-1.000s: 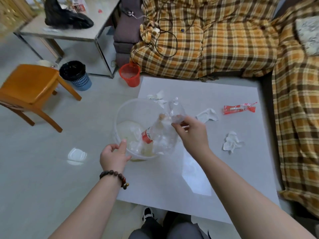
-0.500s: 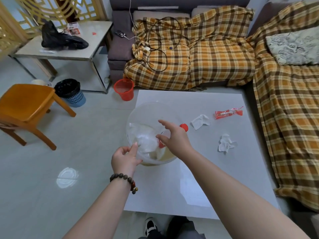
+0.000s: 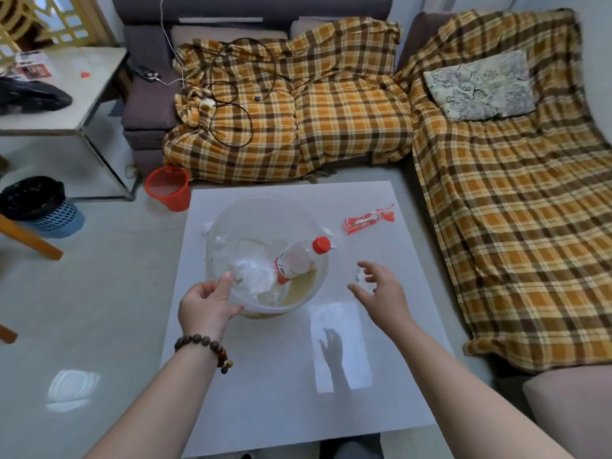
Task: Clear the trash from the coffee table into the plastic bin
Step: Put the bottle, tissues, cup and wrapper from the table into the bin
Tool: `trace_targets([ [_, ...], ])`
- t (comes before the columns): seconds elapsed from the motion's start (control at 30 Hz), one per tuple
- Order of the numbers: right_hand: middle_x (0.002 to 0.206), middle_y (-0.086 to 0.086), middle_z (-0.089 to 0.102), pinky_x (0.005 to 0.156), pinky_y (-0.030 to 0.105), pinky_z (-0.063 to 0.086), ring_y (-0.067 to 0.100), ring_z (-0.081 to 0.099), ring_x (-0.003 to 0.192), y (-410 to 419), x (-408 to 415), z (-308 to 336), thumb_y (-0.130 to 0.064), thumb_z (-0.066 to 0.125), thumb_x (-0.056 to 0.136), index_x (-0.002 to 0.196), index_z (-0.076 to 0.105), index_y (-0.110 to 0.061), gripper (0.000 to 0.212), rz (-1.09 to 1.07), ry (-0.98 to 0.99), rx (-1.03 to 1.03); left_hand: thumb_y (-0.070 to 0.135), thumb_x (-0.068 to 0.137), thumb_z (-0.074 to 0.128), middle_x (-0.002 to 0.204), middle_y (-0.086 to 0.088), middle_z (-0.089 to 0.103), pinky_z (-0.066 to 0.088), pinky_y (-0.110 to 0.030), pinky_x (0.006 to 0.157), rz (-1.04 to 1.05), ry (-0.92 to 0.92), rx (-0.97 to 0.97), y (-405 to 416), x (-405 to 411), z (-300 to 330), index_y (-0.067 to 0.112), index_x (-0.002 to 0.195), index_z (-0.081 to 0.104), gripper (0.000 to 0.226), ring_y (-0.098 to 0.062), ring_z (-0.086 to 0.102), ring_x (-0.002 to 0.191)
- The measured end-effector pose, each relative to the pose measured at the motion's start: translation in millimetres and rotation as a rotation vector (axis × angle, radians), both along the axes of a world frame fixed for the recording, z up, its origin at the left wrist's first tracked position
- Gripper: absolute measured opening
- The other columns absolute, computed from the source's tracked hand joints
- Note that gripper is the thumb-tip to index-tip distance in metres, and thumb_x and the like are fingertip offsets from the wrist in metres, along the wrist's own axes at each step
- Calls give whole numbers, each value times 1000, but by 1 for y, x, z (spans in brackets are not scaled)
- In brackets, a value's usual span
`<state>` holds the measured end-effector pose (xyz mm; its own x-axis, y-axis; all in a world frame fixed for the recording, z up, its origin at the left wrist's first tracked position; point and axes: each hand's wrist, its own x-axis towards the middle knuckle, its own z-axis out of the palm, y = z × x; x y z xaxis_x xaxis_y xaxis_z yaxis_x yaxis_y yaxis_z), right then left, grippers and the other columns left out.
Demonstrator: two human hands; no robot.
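Trash on the coffee table [image 3: 265,392] counts out as one red wrapper [image 3: 368,219], lying well beyond the right fingertips, and one crumpled white tissue [image 3: 361,277] directly under the right fingers [image 3: 366,266]; white scraps peeking from behind the bin are too hidden to count. One clear plastic bin [image 3: 231,213], round and see-through, already holds one clear bottle [image 3: 296,260] with a red cap, leaning against the wall away from the left fingers, plus crumpled clear plastic and a yellowish puddle at the bottom.

Left hand [image 3: 205,304], one bead bracelet [image 3: 205,346] on its wrist, grips the bin's near rim, thumb inside, fingers curled under. Right hand [image 3: 381,293] hovers spread and loose above the tissue, holding nothing.

White and glossy, the tabletop is square and mirrors the right hand's shadow. Around it: pale shiny floor tiles, a sofa [image 3: 149,104] draped in orange-brown plaid blankets [image 3: 331,111], one floral cushion [image 3: 480,84], one red mesh basket [image 3: 167,188], one blue basket [image 3: 49,213] lined in black.
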<state>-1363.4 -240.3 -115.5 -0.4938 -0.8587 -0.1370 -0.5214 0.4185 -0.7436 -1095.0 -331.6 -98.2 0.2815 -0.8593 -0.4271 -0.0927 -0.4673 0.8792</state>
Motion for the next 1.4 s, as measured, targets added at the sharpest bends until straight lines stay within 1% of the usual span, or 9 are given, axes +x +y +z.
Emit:
trace_targets([
  [0.3, 123, 4, 50, 83, 27, 41, 20, 52, 111, -33, -125, -97, -25, 69, 80, 123, 53, -23, 46, 97, -50, 304, 42, 80, 73, 92, -9, 62, 59, -37, 75, 153, -25, 35, -8, -113, -26, 6, 84, 61, 38, -13, 72, 55],
  [0.37, 128, 4, 48, 85, 29, 42, 21, 49, 114, -44, -141, -120, -26, 69, 79, 125, 52, -23, 49, 124, -36, 352, 40, 82, 72, 100, -14, 63, 60, -37, 75, 186, -13, 33, -11, -127, -35, 6, 83, 60, 36, -9, 72, 61],
  [0.47, 139, 5, 39, 93, 36, 44, 27, 40, 124, -61, -157, -153, -27, 68, 79, 130, 48, -24, 54, 202, 9, 422, 36, 83, 72, 114, -26, 65, 58, -45, 82, 238, 24, 24, -18, -142, -49, 4, 84, 60, 34, -21, 75, 84],
  [0.6, 149, 4, 27, 93, 36, 43, 28, 31, 129, -75, -162, -188, -24, 63, 80, 132, 43, -27, 56, 300, 67, 505, 36, 83, 72, 121, -33, 61, 58, -46, 83, 246, -19, 23, -25, -156, -62, 5, 81, 59, 33, -22, 73, 88],
  [0.83, 118, 9, 47, 76, 39, 48, 29, 42, 105, -79, -161, -219, 2, 42, 78, 106, 53, -10, 32, 375, 210, 584, 33, 87, 69, 119, -30, 63, 59, -45, 82, 243, -65, 29, -28, -171, -67, 3, 82, 61, 32, -17, 71, 86],
  [1.0, 106, 10, 51, 65, 33, 41, 27, 46, 96, -76, -164, -232, 2, 39, 76, 100, 56, -9, 31, 344, 182, 569, 32, 88, 69, 106, -25, 61, 61, -45, 76, 266, -74, 26, -28, -171, -68, 3, 79, 59, 32, -19, 63, 88],
  [1.13, 101, 8, 57, 70, 34, 43, 26, 54, 88, -73, -169, -224, -4, 42, 81, 99, 60, -11, 27, 240, 35, 503, 34, 86, 70, 104, -22, 59, 60, -45, 79, 255, -73, 16, -26, -170, -67, 5, 78, 58, 33, -19, 64, 88],
  [1.27, 98, 3, 60, 73, 30, 44, 22, 58, 89, -74, -170, -183, -9, 54, 84, 104, 65, -14, 23, 93, -79, 288, 35, 84, 72, 112, -21, 62, 62, -37, 72, 258, -116, 9, -22, -178, -62, 7, 79, 57, 32, -4, 72, 70],
  [1.4, 92, -5, 62, 73, 23, 50, 13, 59, 79, -74, -160, -110, -9, 63, 82, 96, 67, -17, 17, -97, -168, -88, 38, 83, 72, 93, -5, 56, 59, -32, 66, 245, -153, 20, -20, -191, -52, 6, 83, 57, 36, 4, 63, 49],
])
